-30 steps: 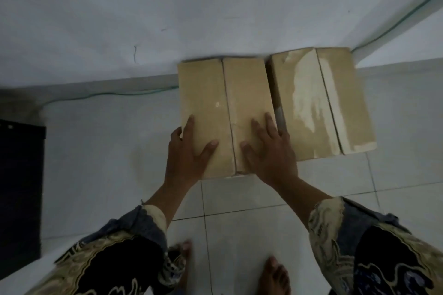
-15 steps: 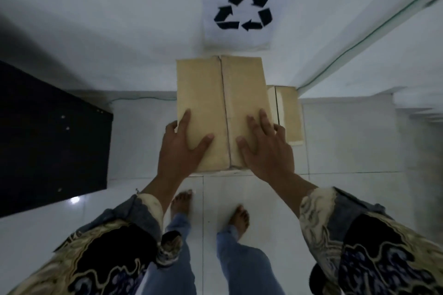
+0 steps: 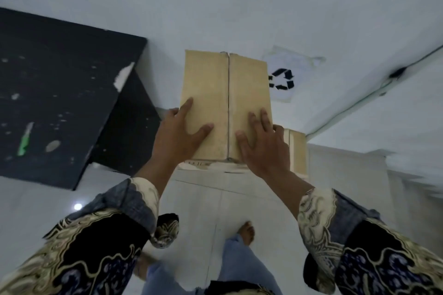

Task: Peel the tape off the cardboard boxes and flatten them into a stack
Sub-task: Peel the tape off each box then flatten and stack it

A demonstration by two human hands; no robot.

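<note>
Cardboard box [image 3: 225,93] is up off the floor, held between our two hands with its top flaps closed and the centre seam running straight away from us — so the long axis points forward, out past the fingertips. Our left hand [image 3: 177,136] grips the near left corner, fingers spread flat on top and thumb splayed toward the seam. Our right hand [image 3: 261,146] does the same at the near right corner, some fingers curling over the side edge. Both sit about equally close to the seam. A second box [image 3: 298,151] sits low on the floor just beyond the right hand. Can't see any tape on the seam from here — we'd guess the flaps get opened next.
</note>
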